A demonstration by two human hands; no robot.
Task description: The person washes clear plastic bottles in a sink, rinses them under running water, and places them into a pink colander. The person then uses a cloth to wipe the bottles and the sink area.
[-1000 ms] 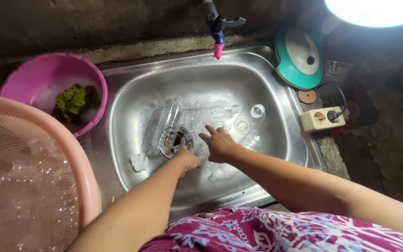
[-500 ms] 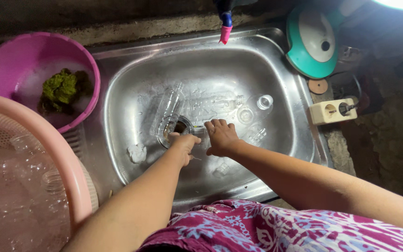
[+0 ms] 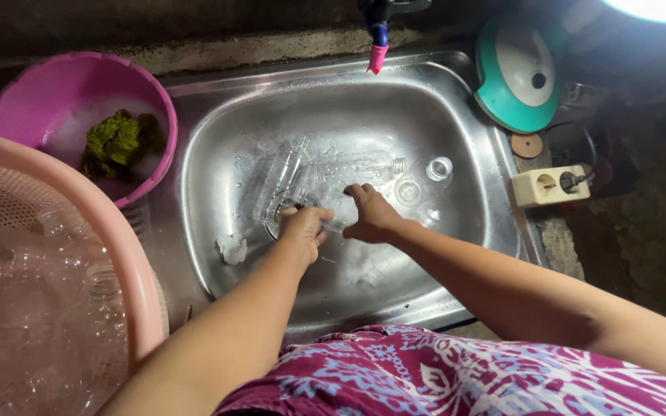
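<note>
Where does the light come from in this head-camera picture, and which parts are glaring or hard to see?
Head view: a bright lamp burns out the top right corner; the stainless steel sink shines with reflections; the clear glass bottles by both hands nearly vanish against it; the back wall and right edge lie in shadow.

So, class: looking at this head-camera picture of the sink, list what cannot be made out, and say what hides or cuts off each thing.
- Tap: head view, its upper part cut off by the top edge.
- Left hand: its grip on the clear glassware is unclear; the fingers curl under.
- Drain: covered by the hands and glassware.
- Pink basket: cut off by the left edge; its clear contents blur together.
- Right hand: palm hidden, facing down.
</note>
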